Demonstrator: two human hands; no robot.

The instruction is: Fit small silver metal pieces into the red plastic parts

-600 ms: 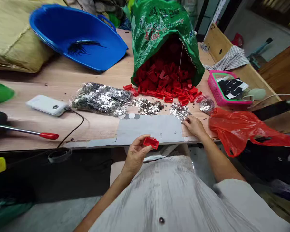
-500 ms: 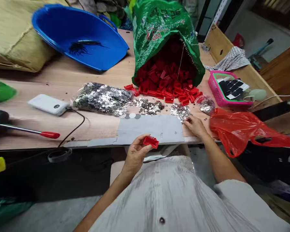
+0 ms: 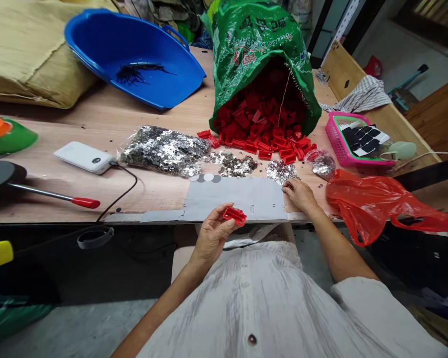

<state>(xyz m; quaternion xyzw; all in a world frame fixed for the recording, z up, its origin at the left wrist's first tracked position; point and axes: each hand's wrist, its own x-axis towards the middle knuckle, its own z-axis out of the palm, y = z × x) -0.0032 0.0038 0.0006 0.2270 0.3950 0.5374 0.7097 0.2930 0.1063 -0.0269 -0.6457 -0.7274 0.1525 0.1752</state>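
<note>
My left hand [image 3: 213, 234] pinches a small red plastic housing [image 3: 235, 216], its hollow side facing up, just over the table's front edge. On the right, my right hand [image 3: 299, 194] rests at the near side of a pile of small shiny metal pieces [image 3: 280, 172]; its fingertips are pressed together, and whether a piece is between them is too small to see. A grey sheet [image 3: 233, 196] lies flat on the table between the hands. Behind it is a second pile of darker metal pieces [image 3: 239, 165]. Many red housings [image 3: 261, 119] spill from a green woven sack [image 3: 261, 37].
A clear bag of metal discs [image 3: 166, 149] and a white power bank [image 3: 84, 157] with a black cable lie left. Behind them sits a blue scoop-shaped basin [image 3: 134, 54]. At right are a pink basket [image 3: 338, 141], a small knotted bag [image 3: 323, 166] and a red plastic bag [image 3: 366, 204].
The whole view has shifted slightly to the right. My left hand still holds the red housing, and my right hand has stayed by the metal pieces.
</note>
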